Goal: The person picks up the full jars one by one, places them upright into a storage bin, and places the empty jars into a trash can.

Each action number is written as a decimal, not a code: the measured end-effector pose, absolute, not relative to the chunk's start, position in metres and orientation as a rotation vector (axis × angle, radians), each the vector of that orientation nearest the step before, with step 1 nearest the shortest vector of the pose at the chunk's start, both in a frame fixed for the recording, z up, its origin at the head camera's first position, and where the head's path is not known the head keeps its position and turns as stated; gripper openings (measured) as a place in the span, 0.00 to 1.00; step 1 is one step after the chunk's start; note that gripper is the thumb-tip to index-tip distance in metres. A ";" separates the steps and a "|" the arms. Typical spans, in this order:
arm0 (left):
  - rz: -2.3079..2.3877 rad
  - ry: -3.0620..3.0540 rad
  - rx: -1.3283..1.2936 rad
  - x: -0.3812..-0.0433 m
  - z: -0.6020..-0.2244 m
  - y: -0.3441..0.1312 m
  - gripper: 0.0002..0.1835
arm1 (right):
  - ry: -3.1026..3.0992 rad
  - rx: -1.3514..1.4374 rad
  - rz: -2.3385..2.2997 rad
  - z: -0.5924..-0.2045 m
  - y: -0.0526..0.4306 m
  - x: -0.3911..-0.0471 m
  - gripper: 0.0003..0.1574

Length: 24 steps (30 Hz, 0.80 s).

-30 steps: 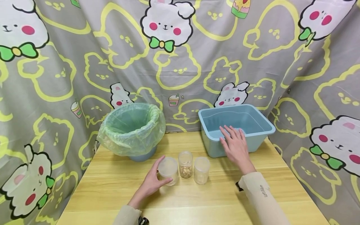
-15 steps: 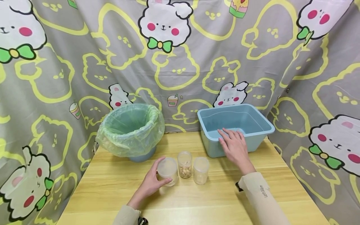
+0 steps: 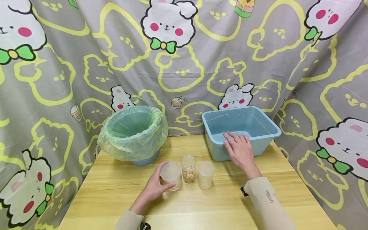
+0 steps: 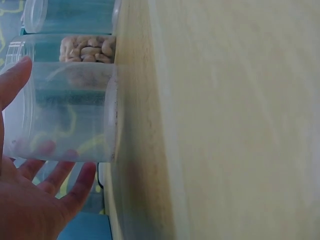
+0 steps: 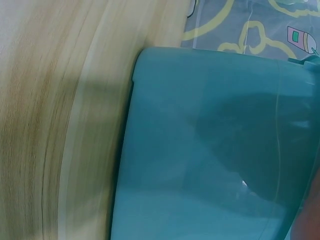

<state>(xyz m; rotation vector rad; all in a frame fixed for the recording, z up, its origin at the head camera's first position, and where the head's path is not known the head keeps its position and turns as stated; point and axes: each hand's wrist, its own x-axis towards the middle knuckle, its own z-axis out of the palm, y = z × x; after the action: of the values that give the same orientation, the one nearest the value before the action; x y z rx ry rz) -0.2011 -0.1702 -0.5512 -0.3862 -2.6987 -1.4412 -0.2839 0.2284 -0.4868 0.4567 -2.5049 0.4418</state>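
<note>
My left hand [image 3: 153, 187] curves around a wide clear plastic jar [image 3: 172, 175] with a whitish lid; the jar stands on the table. In the left wrist view, the thumb lies by the lid and the fingers [image 4: 77, 192] are on the jar's other side. Beside it stand a jar of cashews [image 3: 189, 174] and another clear lidded jar [image 3: 205, 176], whose contents I cannot make out. My right hand [image 3: 241, 152], fingers loosely spread, is at the near rim of a blue plastic tub [image 3: 214, 153]. The right wrist view shows mostly the tub's outer wall [image 5: 200, 130].
A bin with a green plastic liner [image 3: 135, 147] stands at the back left of the wooden table [image 3: 201, 210]. A grey patterned curtain [image 3: 184, 76] hangs around the back and sides. The tub is at the back right.
Both hands hold nearly the same places. The right fingers have lowered slightly at the tub's rim since a second ago. The view has shifted a little.
</note>
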 end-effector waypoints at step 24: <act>-1.380 -2.680 -0.364 -0.197 -0.519 -0.169 0.53 | -2.515 0.455 0.441 -0.487 0.229 -0.282 0.28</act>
<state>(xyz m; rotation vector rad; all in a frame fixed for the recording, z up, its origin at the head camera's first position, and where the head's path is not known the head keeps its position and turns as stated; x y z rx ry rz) -0.1970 -0.1688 -0.5192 -0.3641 -2.6800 -1.3802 -0.2820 0.2287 -0.4870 0.4554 -2.5152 0.4412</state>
